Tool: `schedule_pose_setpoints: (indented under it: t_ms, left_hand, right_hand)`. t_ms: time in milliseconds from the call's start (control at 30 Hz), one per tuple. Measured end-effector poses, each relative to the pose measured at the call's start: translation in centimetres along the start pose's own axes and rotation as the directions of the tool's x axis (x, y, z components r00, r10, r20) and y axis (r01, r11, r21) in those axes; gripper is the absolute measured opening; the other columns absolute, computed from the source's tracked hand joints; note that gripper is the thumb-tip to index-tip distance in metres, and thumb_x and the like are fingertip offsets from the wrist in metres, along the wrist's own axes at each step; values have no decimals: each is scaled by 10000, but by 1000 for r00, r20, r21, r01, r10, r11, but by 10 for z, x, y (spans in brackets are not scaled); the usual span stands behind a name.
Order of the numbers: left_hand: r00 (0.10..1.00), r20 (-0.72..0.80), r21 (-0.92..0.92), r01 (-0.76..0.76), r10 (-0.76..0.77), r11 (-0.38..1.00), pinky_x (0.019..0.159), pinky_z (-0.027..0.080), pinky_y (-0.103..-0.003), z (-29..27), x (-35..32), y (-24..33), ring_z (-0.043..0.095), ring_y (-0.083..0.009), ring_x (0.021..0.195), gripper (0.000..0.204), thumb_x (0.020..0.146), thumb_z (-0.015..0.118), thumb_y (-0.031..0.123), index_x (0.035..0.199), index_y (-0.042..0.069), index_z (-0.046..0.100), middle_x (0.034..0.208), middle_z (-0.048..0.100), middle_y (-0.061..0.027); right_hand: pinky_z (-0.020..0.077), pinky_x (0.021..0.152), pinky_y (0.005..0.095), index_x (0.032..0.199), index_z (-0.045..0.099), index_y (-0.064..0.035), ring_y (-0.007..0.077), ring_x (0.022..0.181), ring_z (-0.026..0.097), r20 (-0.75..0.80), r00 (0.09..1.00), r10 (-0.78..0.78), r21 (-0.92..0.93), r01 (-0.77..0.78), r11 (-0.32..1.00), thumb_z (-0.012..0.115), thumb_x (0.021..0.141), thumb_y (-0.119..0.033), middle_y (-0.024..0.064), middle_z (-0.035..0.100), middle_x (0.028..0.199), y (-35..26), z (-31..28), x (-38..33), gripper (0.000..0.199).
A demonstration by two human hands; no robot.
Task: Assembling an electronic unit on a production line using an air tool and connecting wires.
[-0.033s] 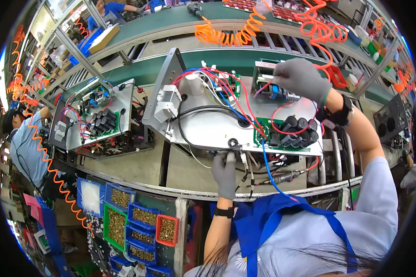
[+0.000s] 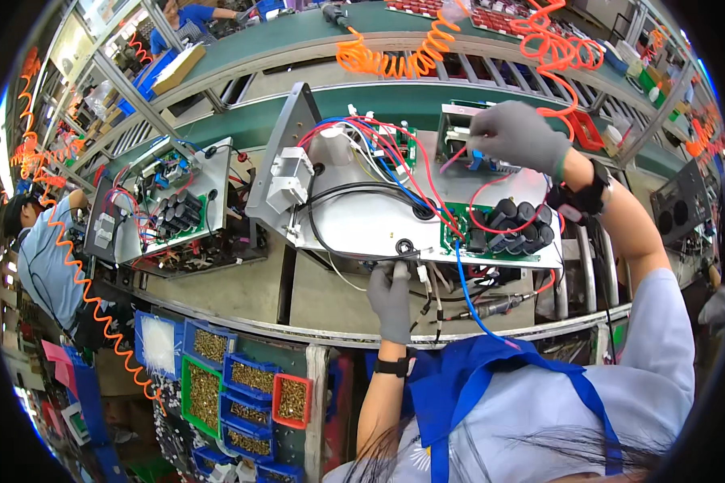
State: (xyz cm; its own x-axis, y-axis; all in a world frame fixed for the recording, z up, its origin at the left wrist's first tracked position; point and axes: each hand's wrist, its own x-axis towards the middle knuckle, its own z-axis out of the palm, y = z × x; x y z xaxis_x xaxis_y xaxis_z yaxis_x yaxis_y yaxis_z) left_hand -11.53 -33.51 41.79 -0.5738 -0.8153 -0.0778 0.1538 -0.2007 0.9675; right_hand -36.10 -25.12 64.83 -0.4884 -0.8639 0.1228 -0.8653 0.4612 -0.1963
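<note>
The gray-gloved right hand [image 2: 522, 138] is over the far right part of the open metal chassis [image 2: 350, 235], its grip pinching a pink-tipped wire [image 2: 453, 159] that points left. The gray-gloved left hand [image 2: 391, 307] is at the chassis's near edge, beside the black cable [image 2: 313, 229]; I cannot tell whether its grip pinches anything. At the chassis's right end, black cylindrical capacitors [image 2: 505, 216] stand on a green circuit board [image 2: 457, 235], and a blue wire [image 2: 464, 282] hangs over the near edge. A second chassis [image 2: 209, 183] sits to the left.
</note>
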Motion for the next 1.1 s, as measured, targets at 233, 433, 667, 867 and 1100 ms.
schedule_pose_setpoints:
  t_ms: [233, 433, 667, 867, 1100]
  left_hand:
    - [951, -228, 215, -160, 208, 963, 631, 439, -231, 1, -12, 6, 514, -93, 700, 201, 842, 662, 115, 991, 4, 587, 851, 595, -27]
    - [750, 177, 825, -466, 637, 320, 663, 483, -329, 12, 5, 51, 560, -210, 842, 601, 653, 821, 287, 1150, 44, 587, 933, 537, -102]
    - [842, 392, 755, -525, 372, 393, 648, 488, -362, 2, 27, 64, 601, -258, 719, 195, 773, 714, 199, 931, 97, 664, 796, 578, -84]
    - [777, 36, 599, -520, 629, 609, 650, 458, -348, -36, 47, 96, 558, -217, 692, 182, 876, 613, 216, 949, 51, 588, 802, 558, -60]
    - [826, -544, 132, -91, 149, 987, 707, 423, -256, -66, -3, 78, 480, -120, 729, 379, 924, 564, 358, 1031, -5, 568, 844, 523, -23]
  right_hand:
    - [441, 571, 330, 807, 684, -11, 175, 584, 553, 404, 908, -111, 517, -127, 846, 644, 745, -282, 76, 595, 629, -3, 59, 9, 281]
    - [352, 510, 345, 638, 528, 10, 167, 502, 434, 463, 858, -222, 386, 30, 922, 579, 755, -236, 71, 424, 524, -14, 73, 11, 277]
    - [394, 566, 383, 716, 586, -2, 243, 554, 507, 393, 888, -238, 322, 110, 940, 569, 776, -231, 128, 536, 602, -21, 67, 4, 237]
    - [409, 564, 384, 731, 606, 4, 249, 564, 535, 396, 899, -186, 317, 57, 947, 587, 767, -231, 132, 570, 619, -24, 62, 0, 238]
    - [386, 543, 410, 675, 613, -36, 286, 525, 486, 294, 931, -216, 227, 151, 962, 631, 752, -274, 163, 527, 583, -27, 56, -1, 251]
